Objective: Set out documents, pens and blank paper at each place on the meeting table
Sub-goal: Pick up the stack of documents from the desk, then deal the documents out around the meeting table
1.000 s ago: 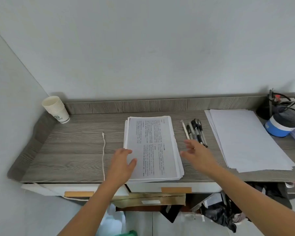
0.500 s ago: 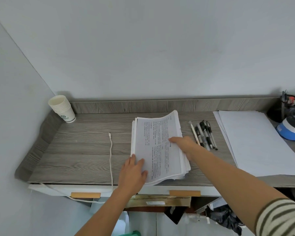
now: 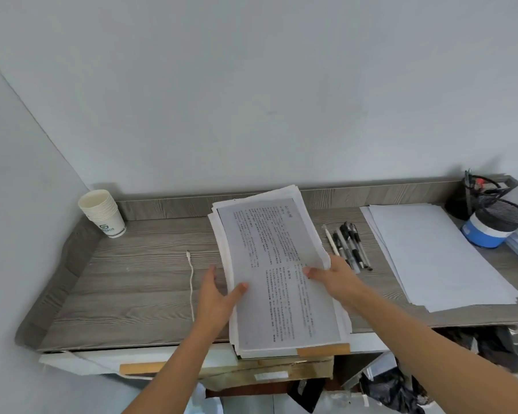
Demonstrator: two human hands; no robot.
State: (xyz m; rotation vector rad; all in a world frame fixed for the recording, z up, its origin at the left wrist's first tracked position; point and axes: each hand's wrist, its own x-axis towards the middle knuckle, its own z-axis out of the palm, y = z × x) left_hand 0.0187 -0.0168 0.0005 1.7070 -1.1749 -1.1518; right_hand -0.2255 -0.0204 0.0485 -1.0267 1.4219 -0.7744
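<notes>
A thick stack of printed documents (image 3: pixel 269 252) is lifted off the grey wooden table (image 3: pixel 138 282), tilted with its near end hanging past the table's front edge. My left hand (image 3: pixel 217 297) grips its left edge, thumb on top. My right hand (image 3: pixel 335 277) grips the right edge, thumb on the top sheet. Several pens (image 3: pixel 348 245) lie side by side just right of the documents. A pile of blank paper (image 3: pixel 430 252) lies further right on the table.
A stack of paper cups (image 3: pixel 102 212) stands at the back left corner. A thin white cable (image 3: pixel 190 282) runs to the front edge left of the documents. A black mesh pen holder (image 3: pixel 502 215) over a blue-and-white tub sits at the back right. Clutter fills the space below the table.
Both hands have closed on the document stack and raised it from the table, pulling it toward me; a second ago it lay flat with my hands hovering beside it.
</notes>
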